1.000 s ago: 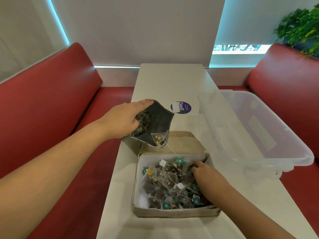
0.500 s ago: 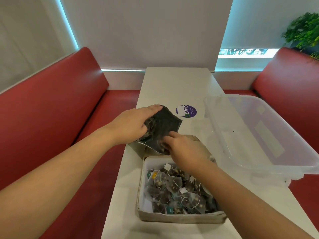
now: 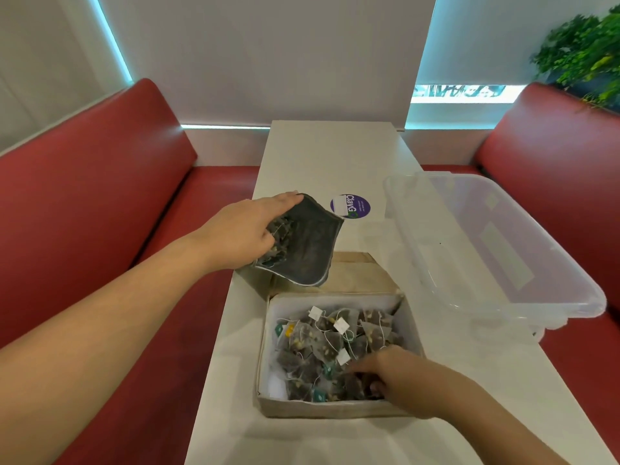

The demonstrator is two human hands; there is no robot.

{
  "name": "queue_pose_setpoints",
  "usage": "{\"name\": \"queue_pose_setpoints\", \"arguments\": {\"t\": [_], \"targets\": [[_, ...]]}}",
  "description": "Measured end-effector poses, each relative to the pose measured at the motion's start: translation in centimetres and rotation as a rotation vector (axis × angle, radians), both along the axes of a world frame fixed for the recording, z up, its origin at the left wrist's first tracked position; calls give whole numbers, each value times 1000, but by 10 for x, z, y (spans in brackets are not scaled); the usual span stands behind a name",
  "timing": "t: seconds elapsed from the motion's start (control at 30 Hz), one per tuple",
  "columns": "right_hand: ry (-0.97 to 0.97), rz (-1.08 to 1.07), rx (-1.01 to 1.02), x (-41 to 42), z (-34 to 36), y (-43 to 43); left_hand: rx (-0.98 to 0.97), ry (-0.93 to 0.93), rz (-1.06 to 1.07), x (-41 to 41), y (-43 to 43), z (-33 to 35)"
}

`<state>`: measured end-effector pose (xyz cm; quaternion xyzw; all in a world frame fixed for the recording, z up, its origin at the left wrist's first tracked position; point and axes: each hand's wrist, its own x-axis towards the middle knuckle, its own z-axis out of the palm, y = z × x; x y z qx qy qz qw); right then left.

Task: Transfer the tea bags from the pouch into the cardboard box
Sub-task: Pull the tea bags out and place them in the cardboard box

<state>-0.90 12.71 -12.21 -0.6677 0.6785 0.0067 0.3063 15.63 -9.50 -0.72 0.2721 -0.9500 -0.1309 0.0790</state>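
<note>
A dark grey pouch (image 3: 308, 250) hangs tilted above the far edge of the cardboard box (image 3: 322, 409), its open mouth facing down toward me. My left hand (image 3: 241, 233) grips its left side, and a few tea bags show inside by my fingers. The white-lined box holds several pyramid tea bags (image 3: 322, 344) with strings and small tags. My right hand (image 3: 399, 377) is low in the box's near right corner, fingers and thumb pinched on a tea bag among the pile.
A clear plastic storage bin (image 3: 503, 263) stands to the right of the box on the narrow white table (image 3: 335, 152). A round purple sticker (image 3: 350, 206) lies behind the pouch. Red benches (image 3: 100, 213) flank the table on both sides.
My right hand went from the box up to the pouch mouth and has come back down into the box's near right corner. The pouch stays held in my left hand.
</note>
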Motion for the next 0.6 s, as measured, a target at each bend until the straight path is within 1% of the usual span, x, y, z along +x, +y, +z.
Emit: {"name": "queue_pose_setpoints", "arguments": {"t": [0.03,0.1,0.2,0.27,0.3,0.33,0.37,0.4,0.47,0.5,0.53,0.6], "targets": [[7,-20,-36,-2,1,0,0,1,-7,1,0,0],[5,-72,-173,-7,10,-5,-1,7,-21,3,-2,-1],[-59,-168,-506,-7,38,-20,18,18,-33,6,-5,0],[-80,-174,-712,0,56,-37,53,22,-48,8,-7,2],[-53,-152,-770,7,64,-49,70,19,-56,9,-8,3],[-29,-134,-780,15,70,-65,85,11,-63,9,-10,3],[-15,-103,-741,25,76,-85,97,4,-70,10,-11,4],[32,-60,-651,34,80,-107,107,-4,-76,10,-12,5],[199,0,-348,50,85,-151,117,-30,-94,8,-11,7],[249,6,-206,53,84,-170,119,-45,-103,8,-11,9],[227,-3,-107,54,76,-186,121,-53,-109,7,-10,11],[124,-83,-24,55,44,-216,124,-54,-108,8,-9,14]]}}
